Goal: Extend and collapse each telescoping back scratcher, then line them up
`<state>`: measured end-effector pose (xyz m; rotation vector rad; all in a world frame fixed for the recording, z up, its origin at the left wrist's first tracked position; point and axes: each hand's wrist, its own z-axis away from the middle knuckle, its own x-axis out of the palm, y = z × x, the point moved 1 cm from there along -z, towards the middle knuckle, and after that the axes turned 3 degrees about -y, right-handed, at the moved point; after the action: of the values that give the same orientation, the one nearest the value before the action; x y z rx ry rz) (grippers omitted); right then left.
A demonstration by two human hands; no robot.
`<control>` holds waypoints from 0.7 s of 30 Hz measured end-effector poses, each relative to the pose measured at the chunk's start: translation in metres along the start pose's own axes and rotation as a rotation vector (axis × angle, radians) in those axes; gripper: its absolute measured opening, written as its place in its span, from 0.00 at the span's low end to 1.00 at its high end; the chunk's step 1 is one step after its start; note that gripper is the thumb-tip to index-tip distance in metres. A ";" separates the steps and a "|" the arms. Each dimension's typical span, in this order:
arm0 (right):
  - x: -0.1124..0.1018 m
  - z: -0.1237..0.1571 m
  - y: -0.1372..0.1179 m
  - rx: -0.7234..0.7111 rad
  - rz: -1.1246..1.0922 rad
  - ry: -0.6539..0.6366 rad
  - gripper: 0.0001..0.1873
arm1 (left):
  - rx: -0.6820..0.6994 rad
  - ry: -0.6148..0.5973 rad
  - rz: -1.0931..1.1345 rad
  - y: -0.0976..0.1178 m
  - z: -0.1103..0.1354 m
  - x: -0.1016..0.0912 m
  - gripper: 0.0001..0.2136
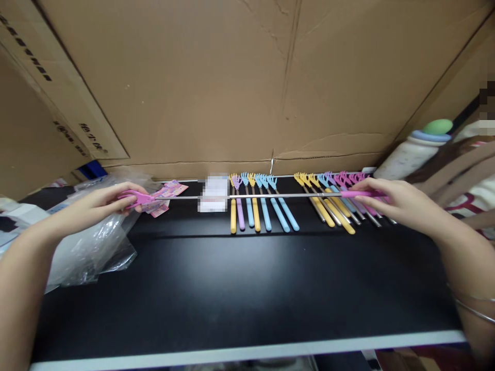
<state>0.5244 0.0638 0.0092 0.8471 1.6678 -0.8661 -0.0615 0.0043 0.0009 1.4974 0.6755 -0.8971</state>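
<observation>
A pink back scratcher (270,196) with a thin metal rod, drawn out long, stretches level between my two hands above the black table. My left hand (116,198) is closed on its pink claw head at the left end. At the other end, my right hand (390,198) grips the pink handle. Behind the rod lies a row of yellow, purple and blue back scratchers (265,214), claws toward the back. Farther right is a second group of back scratchers (328,208) in yellow, blue, purple and pink, partly hidden by my right hand.
Clear plastic bags (100,247) lie at the left, beside pink printed cards (170,190). A white paper (213,193) sits left of the row. Large cardboard (240,77) walls the back. A white bottle (406,154) with a green top stands at the right, near another person's clothing.
</observation>
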 end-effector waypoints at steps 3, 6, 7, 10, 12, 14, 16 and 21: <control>-0.003 -0.002 0.001 -0.076 0.113 0.183 0.19 | 0.017 0.140 0.029 0.000 -0.001 0.000 0.16; -0.004 -0.002 -0.007 -0.155 0.146 0.356 0.16 | 0.014 0.337 0.126 0.005 -0.004 0.004 0.13; -0.004 -0.003 -0.011 -0.168 0.158 0.401 0.15 | 0.020 0.426 0.167 0.007 -0.006 0.006 0.11; 0.001 -0.002 -0.025 -0.189 0.213 0.526 0.14 | 0.066 0.769 0.271 0.013 -0.011 0.011 0.05; 0.005 -0.001 -0.033 -0.202 0.248 0.633 0.12 | 0.077 1.006 0.328 0.017 -0.015 0.015 0.04; 0.008 0.000 -0.041 -0.201 0.279 0.764 0.11 | 0.059 1.179 0.385 0.020 -0.017 0.018 0.05; 0.010 0.001 -0.048 -0.180 0.308 0.885 0.10 | 0.043 1.286 0.424 0.022 -0.018 0.021 0.07; 0.014 0.003 -0.051 -0.182 0.374 1.016 0.07 | 0.076 1.356 0.432 0.020 -0.019 0.024 0.07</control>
<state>0.4785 0.0379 0.0016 1.5482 2.2631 0.0393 -0.0291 0.0186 -0.0085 2.1155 1.1760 0.5678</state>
